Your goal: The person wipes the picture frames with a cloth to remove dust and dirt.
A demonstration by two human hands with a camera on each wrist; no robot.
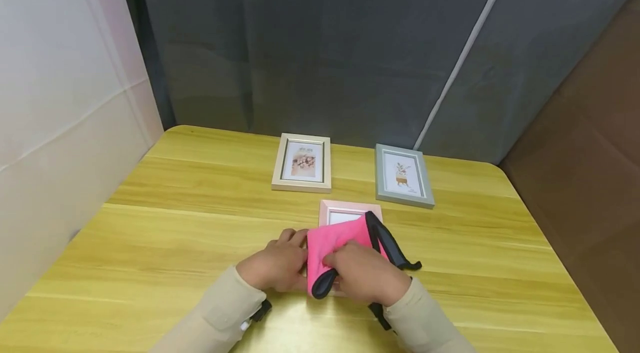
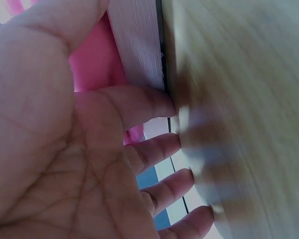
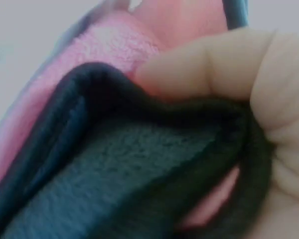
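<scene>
A pink picture frame lies on the table in front of me, mostly covered by a folded cloth. The cloth is bright pink, with a dark grey reverse and black edging. My right hand grips it against the frame's top; in the right wrist view the cloth bunches beside the thumb and palm. At the frame's left side, my left hand holds the edge. The left wrist view shows its fingertips along the frame's side wall, touching or nearly touching the tabletop. The thumb's tip is out of that view.
A cream picture frame with a flower print lies at the back. To its right is a grey-blue picture frame with a plant print. The wooden table meets a dark curtain behind and partitions at both sides.
</scene>
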